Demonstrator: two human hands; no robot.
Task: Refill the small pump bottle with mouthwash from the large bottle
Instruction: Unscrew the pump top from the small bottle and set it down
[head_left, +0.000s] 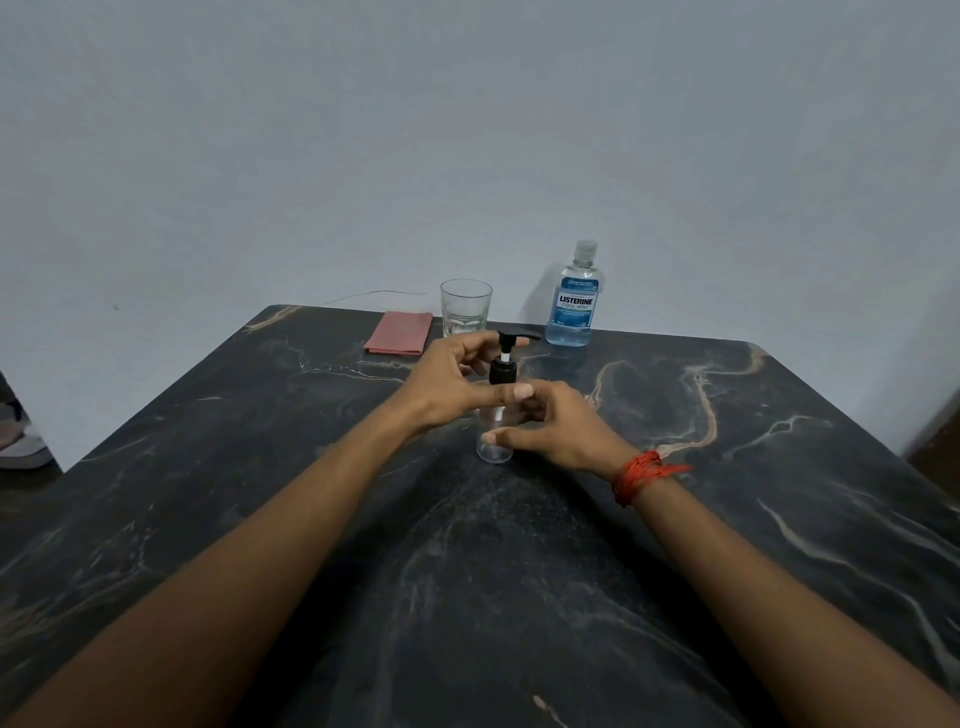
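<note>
Fingers (465, 349) of the left hand (441, 387) curl round the black pump collar (503, 371) of the small pump bottle (494, 451), which stands upright on the desk (519, 571) at centre frame. The right hand (558, 428) pinches its clear, seemingly empty lower body. Unscrewing should go best with the base held steady and only the collar turned. Just above and right of centre waits the large bottle (571, 306), capped, well apart from both hands.

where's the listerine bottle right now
In the head view the Listerine bottle stands upright at the far edge of the table, right of centre, right of the clear glass and beyond the pump bottle.
</note>
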